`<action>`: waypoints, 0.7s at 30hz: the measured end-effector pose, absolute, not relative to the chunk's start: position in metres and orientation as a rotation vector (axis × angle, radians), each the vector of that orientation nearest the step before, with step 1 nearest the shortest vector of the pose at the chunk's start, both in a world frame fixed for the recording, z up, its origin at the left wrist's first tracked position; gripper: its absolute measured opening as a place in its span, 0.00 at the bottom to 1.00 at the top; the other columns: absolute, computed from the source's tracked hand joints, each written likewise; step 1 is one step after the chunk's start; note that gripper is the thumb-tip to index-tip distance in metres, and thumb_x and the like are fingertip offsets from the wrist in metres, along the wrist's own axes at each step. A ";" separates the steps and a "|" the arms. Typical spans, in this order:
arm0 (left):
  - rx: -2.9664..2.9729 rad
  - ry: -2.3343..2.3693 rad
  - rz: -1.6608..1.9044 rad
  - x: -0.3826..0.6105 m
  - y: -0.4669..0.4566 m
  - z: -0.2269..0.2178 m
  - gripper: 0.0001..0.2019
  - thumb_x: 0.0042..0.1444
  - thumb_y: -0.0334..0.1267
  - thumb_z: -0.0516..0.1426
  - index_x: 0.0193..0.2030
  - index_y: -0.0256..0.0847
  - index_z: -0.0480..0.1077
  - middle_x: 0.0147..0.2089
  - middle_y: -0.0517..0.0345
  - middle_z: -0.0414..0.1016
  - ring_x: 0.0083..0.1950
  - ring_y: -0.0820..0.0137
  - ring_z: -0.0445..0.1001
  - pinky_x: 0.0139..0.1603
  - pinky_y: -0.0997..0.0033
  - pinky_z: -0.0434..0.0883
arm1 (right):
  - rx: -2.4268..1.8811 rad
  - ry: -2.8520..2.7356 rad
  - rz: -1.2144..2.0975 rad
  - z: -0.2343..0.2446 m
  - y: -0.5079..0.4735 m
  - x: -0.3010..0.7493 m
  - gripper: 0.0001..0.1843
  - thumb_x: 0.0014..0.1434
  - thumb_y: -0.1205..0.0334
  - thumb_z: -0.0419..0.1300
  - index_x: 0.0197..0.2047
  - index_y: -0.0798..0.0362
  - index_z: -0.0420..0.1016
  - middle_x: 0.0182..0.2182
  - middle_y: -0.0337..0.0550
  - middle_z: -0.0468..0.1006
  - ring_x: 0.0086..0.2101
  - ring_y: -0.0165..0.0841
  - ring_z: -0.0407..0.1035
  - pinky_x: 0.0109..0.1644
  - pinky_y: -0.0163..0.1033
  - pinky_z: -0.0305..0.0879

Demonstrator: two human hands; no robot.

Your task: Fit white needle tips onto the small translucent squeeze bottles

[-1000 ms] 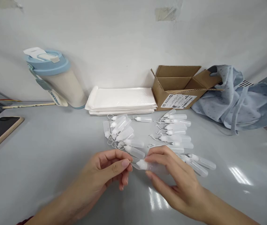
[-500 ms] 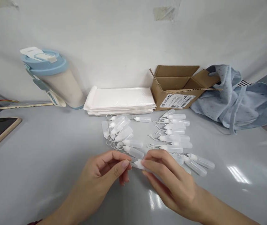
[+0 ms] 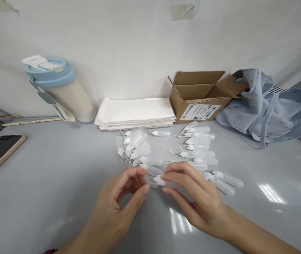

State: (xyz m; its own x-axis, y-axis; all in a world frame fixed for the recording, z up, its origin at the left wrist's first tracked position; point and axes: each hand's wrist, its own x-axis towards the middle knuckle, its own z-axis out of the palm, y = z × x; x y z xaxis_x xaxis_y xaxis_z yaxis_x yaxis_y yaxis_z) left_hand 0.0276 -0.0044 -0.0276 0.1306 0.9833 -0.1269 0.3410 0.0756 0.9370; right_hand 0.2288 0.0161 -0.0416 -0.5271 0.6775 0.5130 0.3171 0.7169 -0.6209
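A small translucent needle-tip squeeze bottle (image 3: 159, 180) lies sideways in my right hand (image 3: 198, 197), gripped near its white collar between thumb and fingers. Most of its body is hidden behind those fingers. A thin tether curves by its tip. My left hand (image 3: 122, 201) is just left of the tip, thumb and index finger apart, with nothing visible between them. Beyond my hands lies a loose pile of similar bottles (image 3: 140, 150), some with thin looped tethers. To the right, more bottles (image 3: 198, 154) lie roughly side by side, their tips pointing left.
Flat white packets (image 3: 137, 111) are stacked against the wall. Beside them stands an open cardboard box (image 3: 200, 102), then a blue cloth bag (image 3: 256, 113). A blue-lidded tumbler (image 3: 68, 93) leans at the left, and a phone (image 3: 1, 153) lies on the grey table (image 3: 60, 176).
My left thumb and index finger were pinched together at the bottle's tip and have now parted. My right hand keeps hold of the bottle. The view has shifted slightly.
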 end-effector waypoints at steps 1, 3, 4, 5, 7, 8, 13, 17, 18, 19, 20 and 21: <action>1.517 1.392 0.850 0.026 -0.003 -0.027 0.05 0.58 0.39 0.57 0.41 0.46 0.70 0.34 0.61 0.75 0.32 0.71 0.74 0.34 0.75 0.71 | -0.756 -2.133 0.597 -0.041 0.017 0.229 0.16 0.60 0.78 0.55 0.51 0.61 0.66 0.43 0.51 0.67 0.45 0.33 0.66 0.47 0.36 0.69; 1.686 1.391 0.883 0.023 0.000 -0.026 0.03 0.57 0.36 0.57 0.38 0.45 0.71 0.36 0.60 0.76 0.34 0.70 0.74 0.35 0.74 0.71 | -0.755 -2.125 0.614 -0.040 0.018 0.231 0.16 0.59 0.78 0.55 0.51 0.60 0.66 0.43 0.50 0.67 0.44 0.32 0.66 0.46 0.36 0.69; 1.757 1.378 0.895 0.022 0.001 -0.027 0.03 0.57 0.35 0.57 0.37 0.45 0.72 0.37 0.59 0.76 0.34 0.70 0.74 0.34 0.75 0.70 | -0.753 -2.127 0.631 -0.039 0.018 0.231 0.16 0.60 0.78 0.55 0.50 0.60 0.66 0.42 0.50 0.67 0.44 0.32 0.66 0.45 0.36 0.69; 1.811 1.366 0.907 0.021 0.002 -0.027 0.03 0.58 0.34 0.56 0.37 0.45 0.72 0.37 0.60 0.76 0.34 0.70 0.74 0.34 0.75 0.70 | -0.753 -2.131 0.653 -0.039 0.018 0.231 0.15 0.60 0.78 0.54 0.50 0.59 0.66 0.42 0.49 0.67 0.43 0.32 0.66 0.44 0.36 0.69; 1.876 1.346 0.926 0.021 0.004 -0.028 0.04 0.58 0.33 0.56 0.36 0.45 0.71 0.35 0.60 0.76 0.32 0.71 0.74 0.32 0.75 0.69 | -0.752 -2.139 0.690 -0.038 0.018 0.232 0.15 0.60 0.77 0.54 0.50 0.58 0.66 0.42 0.49 0.67 0.42 0.32 0.67 0.44 0.37 0.70; 1.894 1.340 0.924 0.021 0.004 -0.028 0.04 0.58 0.32 0.56 0.36 0.45 0.71 0.34 0.61 0.76 0.32 0.71 0.73 0.32 0.75 0.69 | -0.753 -2.141 0.701 -0.038 0.018 0.232 0.15 0.60 0.77 0.54 0.50 0.58 0.66 0.42 0.49 0.67 0.42 0.32 0.67 0.43 0.37 0.70; 1.980 1.330 0.873 0.023 -0.001 -0.027 0.05 0.59 0.30 0.54 0.35 0.44 0.69 0.31 0.61 0.75 0.31 0.71 0.73 0.31 0.75 0.68 | -0.750 -2.150 0.735 -0.038 0.014 0.234 0.16 0.61 0.76 0.52 0.52 0.56 0.65 0.42 0.50 0.67 0.42 0.33 0.67 0.43 0.39 0.71; 2.179 1.283 0.886 0.022 -0.007 -0.028 0.07 0.58 0.26 0.53 0.38 0.44 0.66 0.33 0.59 0.76 0.34 0.69 0.75 0.34 0.74 0.69 | -0.700 -2.211 0.706 -0.037 0.012 0.235 0.17 0.62 0.77 0.50 0.53 0.58 0.64 0.43 0.52 0.67 0.41 0.33 0.69 0.41 0.38 0.72; 2.231 1.269 0.899 0.021 -0.008 -0.029 0.09 0.57 0.25 0.53 0.38 0.44 0.65 0.34 0.59 0.76 0.36 0.68 0.75 0.36 0.73 0.69 | -0.681 -2.224 0.683 -0.037 0.012 0.235 0.17 0.62 0.77 0.49 0.53 0.59 0.64 0.42 0.52 0.67 0.41 0.33 0.69 0.41 0.37 0.72; 2.274 1.259 0.915 0.021 -0.009 -0.030 0.09 0.57 0.24 0.53 0.39 0.44 0.65 0.35 0.58 0.76 0.37 0.68 0.76 0.37 0.73 0.70 | -0.665 -2.235 0.660 -0.036 0.012 0.235 0.17 0.61 0.78 0.49 0.53 0.60 0.64 0.42 0.52 0.67 0.41 0.33 0.69 0.41 0.36 0.72; 2.304 1.253 0.914 0.021 -0.010 -0.031 0.10 0.56 0.24 0.53 0.40 0.44 0.64 0.36 0.58 0.76 0.38 0.67 0.76 0.37 0.73 0.70 | -0.652 -2.243 0.638 -0.036 0.013 0.235 0.17 0.61 0.78 0.49 0.52 0.60 0.65 0.41 0.52 0.67 0.40 0.33 0.69 0.40 0.35 0.72; 2.323 1.246 0.909 0.021 -0.011 -0.032 0.11 0.56 0.23 0.53 0.40 0.44 0.64 0.36 0.57 0.76 0.38 0.67 0.76 0.38 0.72 0.70 | -0.640 -2.250 0.617 -0.035 0.013 0.235 0.17 0.61 0.79 0.49 0.52 0.60 0.65 0.41 0.52 0.67 0.40 0.33 0.68 0.40 0.35 0.72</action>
State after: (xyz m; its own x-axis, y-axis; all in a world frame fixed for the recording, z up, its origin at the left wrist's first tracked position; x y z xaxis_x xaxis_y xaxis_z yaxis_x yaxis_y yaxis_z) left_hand 0.0213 -0.0107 -0.0318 0.4071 0.8344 0.3715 0.6087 -0.5511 0.5708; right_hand 0.2346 0.0130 -0.0354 -0.6279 0.5994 0.4965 0.2624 0.7636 -0.5899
